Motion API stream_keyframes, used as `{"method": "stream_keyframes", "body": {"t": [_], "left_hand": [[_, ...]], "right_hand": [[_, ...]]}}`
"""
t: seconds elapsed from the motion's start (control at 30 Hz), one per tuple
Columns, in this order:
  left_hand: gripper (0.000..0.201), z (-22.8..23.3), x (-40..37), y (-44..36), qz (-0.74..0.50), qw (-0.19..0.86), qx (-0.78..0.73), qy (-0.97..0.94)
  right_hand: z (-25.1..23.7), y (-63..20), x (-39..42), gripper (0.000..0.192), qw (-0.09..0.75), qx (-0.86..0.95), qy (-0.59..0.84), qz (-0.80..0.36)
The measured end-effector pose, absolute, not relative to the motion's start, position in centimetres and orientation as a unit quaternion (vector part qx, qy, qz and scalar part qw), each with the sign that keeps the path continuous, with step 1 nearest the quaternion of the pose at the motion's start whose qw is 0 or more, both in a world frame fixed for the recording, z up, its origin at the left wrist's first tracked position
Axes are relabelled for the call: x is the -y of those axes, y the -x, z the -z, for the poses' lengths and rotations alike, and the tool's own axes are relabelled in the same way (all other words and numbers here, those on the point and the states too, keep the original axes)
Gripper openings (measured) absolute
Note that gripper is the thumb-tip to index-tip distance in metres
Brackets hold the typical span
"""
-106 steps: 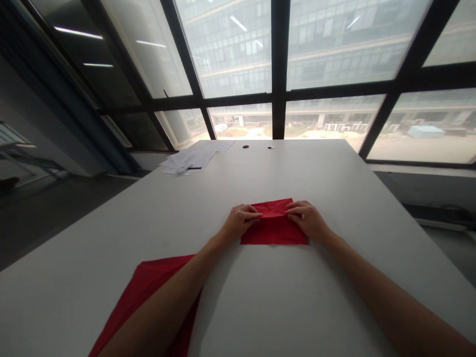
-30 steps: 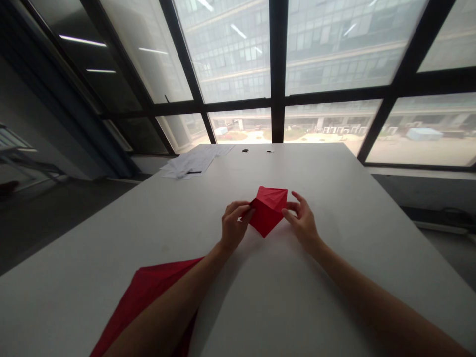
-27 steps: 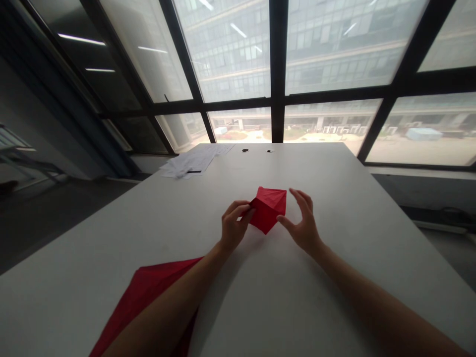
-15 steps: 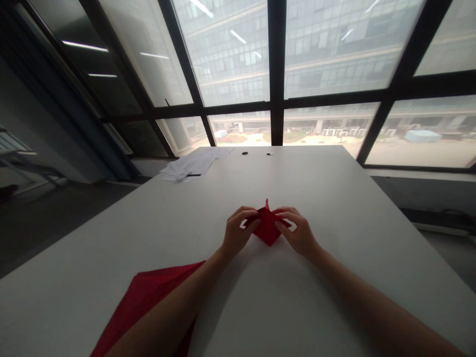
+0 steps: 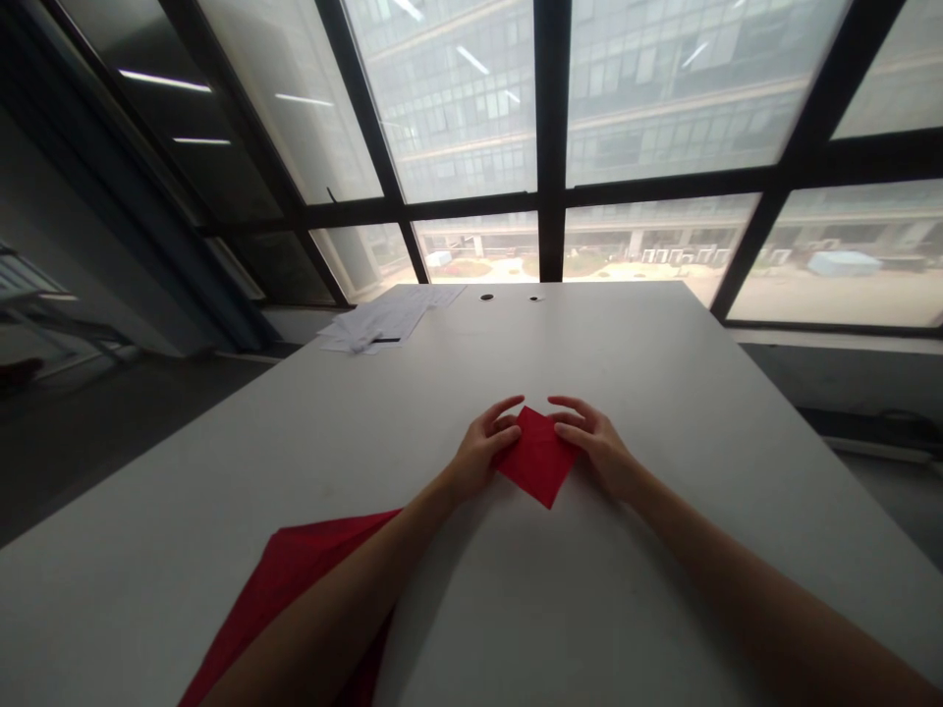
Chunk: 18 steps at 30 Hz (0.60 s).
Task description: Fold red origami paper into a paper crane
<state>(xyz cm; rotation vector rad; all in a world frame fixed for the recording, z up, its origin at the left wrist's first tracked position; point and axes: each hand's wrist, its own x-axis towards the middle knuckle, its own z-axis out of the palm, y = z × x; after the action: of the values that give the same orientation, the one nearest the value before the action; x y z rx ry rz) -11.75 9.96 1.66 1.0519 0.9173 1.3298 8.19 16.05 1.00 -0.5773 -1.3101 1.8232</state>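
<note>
Between my hands is a small red folded paper (image 5: 540,460), a flat diamond with one corner pointing toward me. My left hand (image 5: 482,452) pinches its left edge, thumb on the near face and the index finger stretched out beyond it. On the other side my right hand (image 5: 600,447) grips the right edge the same way, its index finger raised free of the paper. The fingers behind the paper are partly hidden. Under my left forearm lies a larger red sheet (image 5: 295,574), creased and partly covered by the arm.
The white table (image 5: 626,353) stretches away to large windows (image 5: 471,98) with dark frames. Loose white papers (image 5: 394,316) lie at its far left with a small dark strip on them. Two round holes (image 5: 487,298) sit near the far edge.
The red folded paper had its sides and a top point sticking up; now it lies as a flatter diamond, turned slightly. Both index fingers have lifted off it.
</note>
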Motion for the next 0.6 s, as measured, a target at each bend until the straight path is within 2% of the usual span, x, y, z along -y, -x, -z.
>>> {"method": "stream_keyframes", "body": {"t": [0.1, 0.23, 0.4, 0.6], "left_hand": [[0.062, -1.7, -10.1, 11.9, -0.543, 0.587, -0.397, -0.450], [0.039, -1.6, -10.4, 11.8, -0.511, 0.610, -0.426, -0.432], [0.039, -0.8, -10.8, 11.5, -0.500, 0.570, -0.478, -0.443], [0.043, 0.0, -11.3, 11.3, -0.506, 0.536, -0.501, -0.454]], "right_hand": [[-0.7, -8.2, -16.2, 0.048, 0.396, 0.523, 0.233, -0.718], [-0.3, -8.2, -16.4, 0.044, 0.396, 0.552, 0.255, -0.688], [-0.2, -8.1, -16.5, 0.041, 0.399, 0.578, 0.282, -0.654], [0.4, -7.6, -16.4, 0.041, 0.477, 0.616, 0.351, -0.520]]}}
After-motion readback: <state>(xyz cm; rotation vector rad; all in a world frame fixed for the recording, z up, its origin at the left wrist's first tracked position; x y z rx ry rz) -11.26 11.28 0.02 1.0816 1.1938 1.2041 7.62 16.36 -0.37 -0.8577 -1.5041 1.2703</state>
